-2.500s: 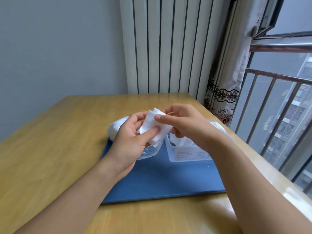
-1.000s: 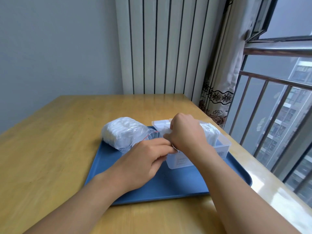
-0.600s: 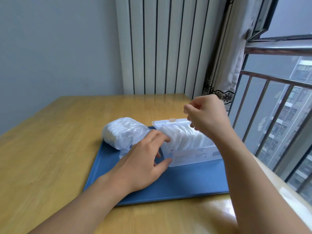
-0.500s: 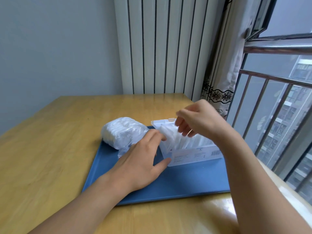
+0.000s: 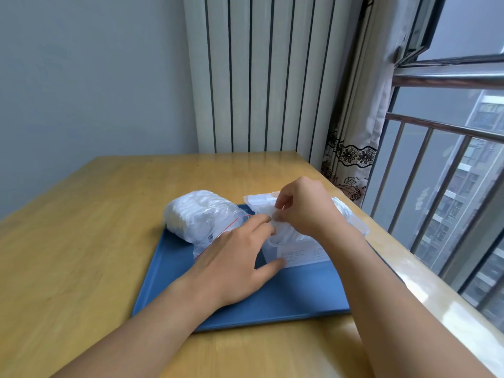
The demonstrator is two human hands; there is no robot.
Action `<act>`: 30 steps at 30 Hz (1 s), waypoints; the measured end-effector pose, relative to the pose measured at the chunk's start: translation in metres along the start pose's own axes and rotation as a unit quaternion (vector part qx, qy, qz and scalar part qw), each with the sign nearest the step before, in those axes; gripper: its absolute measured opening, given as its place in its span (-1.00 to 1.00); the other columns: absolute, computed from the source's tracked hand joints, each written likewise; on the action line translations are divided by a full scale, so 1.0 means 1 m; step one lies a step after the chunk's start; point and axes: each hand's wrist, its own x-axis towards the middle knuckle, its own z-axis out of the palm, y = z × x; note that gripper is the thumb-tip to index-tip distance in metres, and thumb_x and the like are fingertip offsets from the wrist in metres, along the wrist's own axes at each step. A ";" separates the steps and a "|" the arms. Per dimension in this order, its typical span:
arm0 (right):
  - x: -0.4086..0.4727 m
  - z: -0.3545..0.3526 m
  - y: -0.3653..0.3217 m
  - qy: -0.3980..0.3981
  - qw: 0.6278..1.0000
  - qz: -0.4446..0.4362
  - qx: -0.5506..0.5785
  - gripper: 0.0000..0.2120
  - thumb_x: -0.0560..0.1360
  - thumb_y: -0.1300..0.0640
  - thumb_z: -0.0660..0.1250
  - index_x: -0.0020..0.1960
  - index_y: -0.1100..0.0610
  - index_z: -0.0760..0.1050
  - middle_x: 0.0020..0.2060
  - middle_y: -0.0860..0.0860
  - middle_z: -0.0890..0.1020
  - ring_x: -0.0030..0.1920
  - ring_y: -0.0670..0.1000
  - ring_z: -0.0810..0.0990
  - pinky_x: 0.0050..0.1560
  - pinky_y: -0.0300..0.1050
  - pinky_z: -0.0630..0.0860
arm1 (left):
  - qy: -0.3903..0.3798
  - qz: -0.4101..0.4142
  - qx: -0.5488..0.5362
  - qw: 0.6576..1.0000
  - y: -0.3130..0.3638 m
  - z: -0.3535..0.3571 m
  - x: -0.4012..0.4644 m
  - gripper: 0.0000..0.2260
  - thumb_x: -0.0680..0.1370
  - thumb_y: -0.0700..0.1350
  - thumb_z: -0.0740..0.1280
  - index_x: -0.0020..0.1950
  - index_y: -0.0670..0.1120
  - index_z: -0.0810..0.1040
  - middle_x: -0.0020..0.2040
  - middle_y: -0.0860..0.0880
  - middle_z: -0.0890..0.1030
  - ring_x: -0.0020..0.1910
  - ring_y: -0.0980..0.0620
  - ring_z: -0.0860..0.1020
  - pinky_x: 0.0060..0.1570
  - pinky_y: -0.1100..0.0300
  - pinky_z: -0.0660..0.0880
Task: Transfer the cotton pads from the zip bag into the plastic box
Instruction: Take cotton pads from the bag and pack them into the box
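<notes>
White cotton pads stand packed in the clear plastic box, and the right hand pinches their top edges between curled fingers and thumb. Just left of that pinch, the left hand lies spread, fingertips at the box's near-left corner, thumb against its front wall. Left of it, the zip bag of pads lies on the blue tray.

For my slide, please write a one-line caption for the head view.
Right hand tucks cotton pads into the plastic box while left hand steadies it, zip bag alongside.
</notes>
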 end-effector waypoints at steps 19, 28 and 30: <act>-0.035 0.022 -0.044 -0.054 0.960 -0.208 -0.179 -0.58 0.60 -0.14 0.28 0.45 -0.18 0.41 0.56 -0.02 0.17 0.55 0.13 0.06 0.50 0.09 0.18 | 0.080 -0.308 -0.144 0.937 -0.101 -0.040 -0.006 -0.29 0.42 0.32 0.40 0.47 -0.02 0.39 0.39 0.00 0.48 0.36 -0.01 0.45 0.34 0.06 0.40; -0.037 0.030 -0.050 -0.002 0.960 -0.197 -0.201 -0.60 0.55 -0.09 0.36 0.37 -0.05 0.50 0.46 -0.06 0.33 0.44 0.09 0.27 0.33 0.03 0.36 | 0.030 -0.277 -0.144 0.950 -0.097 -0.049 -0.007 -0.25 0.25 0.38 0.38 0.36 0.08 0.47 0.20 0.10 0.57 0.15 0.08 0.55 0.20 0.08 0.51; -0.037 0.032 -0.051 -0.006 0.957 -0.194 -0.214 -0.60 0.56 -0.08 0.37 0.37 -0.03 0.49 0.45 -0.06 0.33 0.43 0.09 0.28 0.31 0.00 0.36 | 0.022 -0.271 -0.150 0.951 -0.096 -0.049 -0.008 -0.36 0.33 0.21 0.51 0.36 0.07 0.46 0.17 0.11 0.59 0.12 0.11 0.57 0.13 0.15 0.52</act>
